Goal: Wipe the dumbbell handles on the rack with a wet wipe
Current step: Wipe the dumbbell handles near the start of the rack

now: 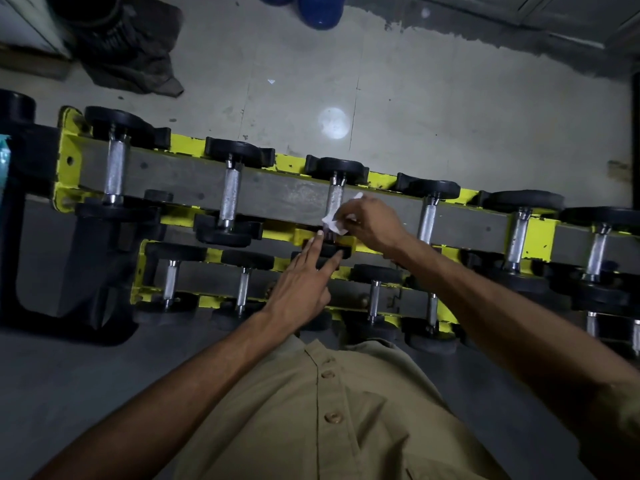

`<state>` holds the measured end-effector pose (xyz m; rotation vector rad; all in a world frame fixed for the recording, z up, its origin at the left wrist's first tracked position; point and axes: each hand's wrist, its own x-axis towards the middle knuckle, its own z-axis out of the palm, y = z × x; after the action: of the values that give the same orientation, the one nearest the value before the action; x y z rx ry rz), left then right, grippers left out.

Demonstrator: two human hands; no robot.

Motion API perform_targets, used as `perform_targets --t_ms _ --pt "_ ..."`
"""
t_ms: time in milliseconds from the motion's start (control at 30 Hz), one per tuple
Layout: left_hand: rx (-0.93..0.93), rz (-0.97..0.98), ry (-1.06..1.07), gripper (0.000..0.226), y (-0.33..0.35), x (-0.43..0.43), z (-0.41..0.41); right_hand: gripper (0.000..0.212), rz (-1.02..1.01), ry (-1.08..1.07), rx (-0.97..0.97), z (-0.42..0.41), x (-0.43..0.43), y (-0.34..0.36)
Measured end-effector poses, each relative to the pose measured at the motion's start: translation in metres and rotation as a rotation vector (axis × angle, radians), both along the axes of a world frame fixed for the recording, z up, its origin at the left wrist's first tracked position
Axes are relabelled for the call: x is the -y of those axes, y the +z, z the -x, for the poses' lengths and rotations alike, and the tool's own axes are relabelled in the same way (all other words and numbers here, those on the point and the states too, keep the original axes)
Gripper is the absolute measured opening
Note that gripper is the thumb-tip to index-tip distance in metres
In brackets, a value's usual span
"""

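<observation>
I am looking down on the yellow rack [187, 143], with dumbbells lying across both tiers. The left hand [304, 282] is lying open with its fingers straight, the fingertips touching the near black head [329, 251] of the upper tier's third dumbbell. Just right of it, the white wet wipe [332, 221] is pressing against that dumbbell's metal handle [335, 197], and the right hand [370, 220] is pinching it there.

Six dumbbells [230, 192] across the upper tier of one yellow rack [188, 143]. Four handles [171, 278] in plain sight on the lower tier, plus two more at the right edge. Two hands: left hand [304, 285], right hand [374, 220]. One wipe [332, 224]. Two blue rounded objects [320, 10] on the floor.
</observation>
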<state>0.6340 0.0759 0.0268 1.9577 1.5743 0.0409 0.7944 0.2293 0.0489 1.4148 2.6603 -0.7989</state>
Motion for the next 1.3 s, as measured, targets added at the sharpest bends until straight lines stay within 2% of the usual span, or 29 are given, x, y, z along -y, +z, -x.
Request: perform_targets --t_ms 67,267,433,567,700,900,967,1033,1100,1133,1233,1300 --pt "0.013 -0.018 -0.018 0.081 0.004 -0.001 -0.012 0.015 -0.031 -0.064 -0.019 -0.033 -0.001 0.003" --pt "-0.042 -0.105 -0.062 0.077 0.008 -0.018 -0.076 0.012 -0.205 -0.153 0.121 -0.122 -0.015 0.009" --pt "-0.096 -0.067 0.022 0.076 0.01 -0.03 -0.127 0.012 -0.156 -0.198 0.085 -0.167 -0.026 -0.001" --pt "-0.083 -0.016 -0.046 0.081 0.007 -0.03 -0.173 0.015 -0.21 -0.078 0.064 -0.184 -0.029 -0.016" --pt "-0.106 0.027 -0.055 0.085 -0.002 -0.025 -0.216 0.033 -0.207 0.065 0.083 -0.195 -0.028 -0.028" --pt "-0.172 0.103 0.059 0.088 -0.005 -0.017 -0.244 0.047 -0.087 0.645 0.141 -0.219 -0.019 -0.022" --pt "-0.185 0.113 0.077 0.094 -0.007 -0.015 -0.246 0.049 -0.164 0.649 0.169 -0.214 -0.04 -0.019" --pt "-0.188 0.12 0.087 0.097 -0.007 -0.014 -0.248 0.055 -0.276 0.496 0.164 -0.21 -0.066 -0.02" --pt "-0.175 0.132 0.097 0.098 -0.005 -0.013 -0.248 0.054 -0.296 0.368 0.134 -0.211 -0.075 -0.02" --pt "-0.174 0.139 0.102 0.098 -0.003 -0.012 -0.248 0.051 -0.264 0.391 0.12 -0.211 -0.07 -0.021" --pt "-0.187 0.146 0.114 0.095 0.0 -0.008 -0.248 0.033 -0.119 0.648 0.147 -0.209 -0.035 -0.029" --pt "-0.193 0.17 0.122 0.097 0.001 -0.005 -0.248 0.029 -0.122 0.671 0.149 -0.205 -0.037 -0.034"
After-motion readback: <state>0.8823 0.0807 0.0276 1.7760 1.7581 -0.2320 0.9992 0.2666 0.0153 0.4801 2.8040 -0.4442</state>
